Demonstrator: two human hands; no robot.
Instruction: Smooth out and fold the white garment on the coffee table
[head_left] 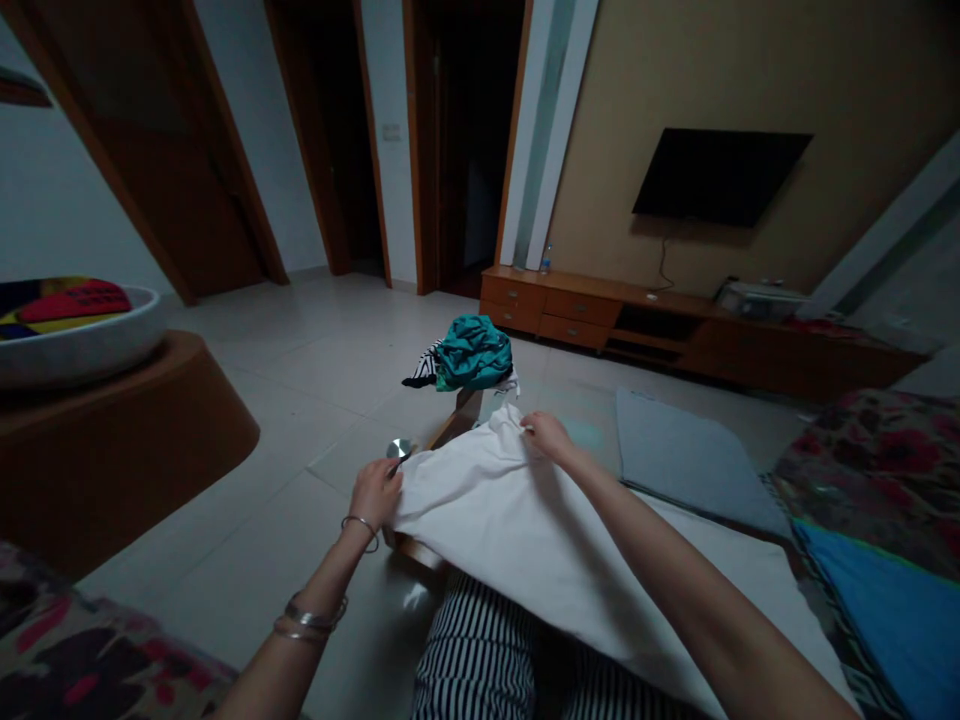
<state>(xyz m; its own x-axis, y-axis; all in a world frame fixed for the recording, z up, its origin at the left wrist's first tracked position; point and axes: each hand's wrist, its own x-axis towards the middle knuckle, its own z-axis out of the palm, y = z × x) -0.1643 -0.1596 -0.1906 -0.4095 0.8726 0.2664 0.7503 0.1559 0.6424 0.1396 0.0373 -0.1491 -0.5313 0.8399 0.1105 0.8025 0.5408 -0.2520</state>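
Note:
A large white cloth (pixel 465 510), perhaps a garment, lies spread over the low table in front of my knees. My left hand (pixel 373 495) is closed on its near left corner, where a small dark strip shows by the fingertips. At the far edge, my right hand (pixel 547 437) pinches a raised, wrinkled part of the white cloth. Just beyond it, a crumpled teal garment (pixel 474 352) sits in a heap with a black-and-white striped piece (pixel 426 365) on the table's far end. A flat grey folded cloth (pixel 682 455) rests to the right.
On the left, a white bowl (pixel 90 345) holding colourful items stands on a brown rounded stand (pixel 142 440). A blue cloth (pixel 877 610) lies over the flowered sofa (pixel 862 450) at right. A wooden TV cabinet (pixel 570 305) runs along the far wall.

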